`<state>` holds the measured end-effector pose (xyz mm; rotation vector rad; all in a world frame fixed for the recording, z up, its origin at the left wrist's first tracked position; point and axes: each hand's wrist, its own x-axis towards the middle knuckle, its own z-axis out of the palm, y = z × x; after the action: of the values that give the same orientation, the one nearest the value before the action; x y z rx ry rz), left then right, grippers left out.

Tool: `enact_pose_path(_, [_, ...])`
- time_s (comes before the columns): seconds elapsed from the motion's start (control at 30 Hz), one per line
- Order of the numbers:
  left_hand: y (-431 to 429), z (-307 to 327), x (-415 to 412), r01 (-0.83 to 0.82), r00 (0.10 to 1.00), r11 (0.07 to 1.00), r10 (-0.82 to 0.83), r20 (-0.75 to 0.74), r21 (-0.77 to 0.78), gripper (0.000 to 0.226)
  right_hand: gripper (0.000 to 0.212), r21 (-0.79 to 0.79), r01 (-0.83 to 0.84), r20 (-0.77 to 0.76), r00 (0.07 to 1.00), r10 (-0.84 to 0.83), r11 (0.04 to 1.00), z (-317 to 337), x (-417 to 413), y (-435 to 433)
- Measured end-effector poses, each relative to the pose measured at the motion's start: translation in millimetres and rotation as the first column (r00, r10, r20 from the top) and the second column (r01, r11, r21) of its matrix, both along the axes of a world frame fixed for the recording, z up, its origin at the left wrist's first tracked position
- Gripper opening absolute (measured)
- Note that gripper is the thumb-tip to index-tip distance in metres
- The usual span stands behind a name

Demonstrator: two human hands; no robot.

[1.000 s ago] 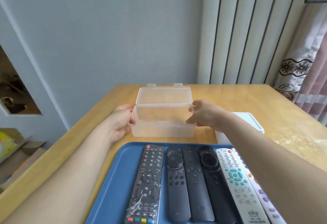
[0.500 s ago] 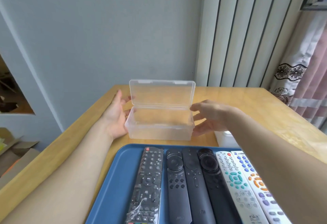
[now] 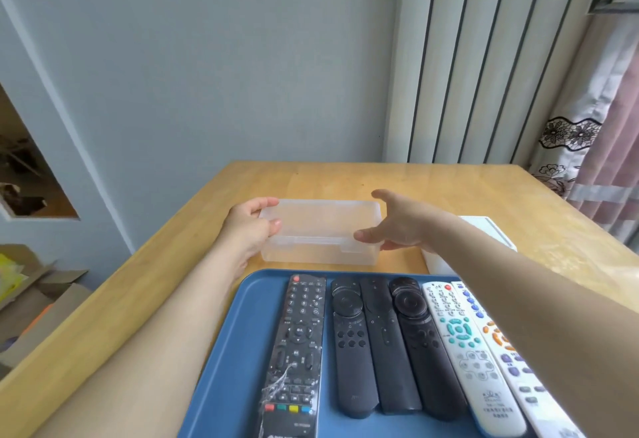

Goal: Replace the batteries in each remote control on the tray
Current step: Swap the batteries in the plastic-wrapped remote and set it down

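Six long slim remotes (image 3: 380,344) lie side by side on the blue tray (image 3: 224,368), pointing away, just below both hands. Left grip (image 3: 247,230) pinches the frosted plastic box (image 3: 321,232); right grip (image 3: 401,223) spread apart beside it.

Pretty sure this was someone's home: I sat at a wooden table (image 3: 449,185) with a floral-trimmed curtain (image 3: 587,147) at 2 o'clock, and cardboard boxes (image 3: 38,292) on the floor at 9 o'clock.
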<state>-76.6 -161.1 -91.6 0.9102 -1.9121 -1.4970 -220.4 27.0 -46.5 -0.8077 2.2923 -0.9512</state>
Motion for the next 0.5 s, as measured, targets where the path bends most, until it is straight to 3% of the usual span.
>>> enact_pose_path(0.1, [13.8,-1.0,2.8,-0.094,0.99,0.975,0.113,0.085,-0.201,0.03,0.086,-0.026,0.032,-0.069,0.997,-0.034,0.999,-3.6,12.4,5.4])
enact_pose_path(0.2, [18.0,-4.2,8.3,-0.088,0.989,0.972,0.111,0.096,-0.22,0.028,0.077,0.023,0.031,-0.213,0.977,-0.025,0.999,-12.4,20.8,10.8])
enact_pose_path(0.4, [40.3,-1.3,29.8,0.034,0.999,0.989,-0.028,0.044,-0.146,0.037,0.067,0.002,0.038,-0.26,0.965,-0.036,0.999,-12.4,37.7,32.4])
enact_pose_path(0.5, [41.3,-5.6,43.1,0.004,0.999,0.977,0.007,0.054,-0.213,0.045,0.049,-0.132,0.054,-0.35,0.932,-0.098,0.99,-5.3,46.3,57.5])
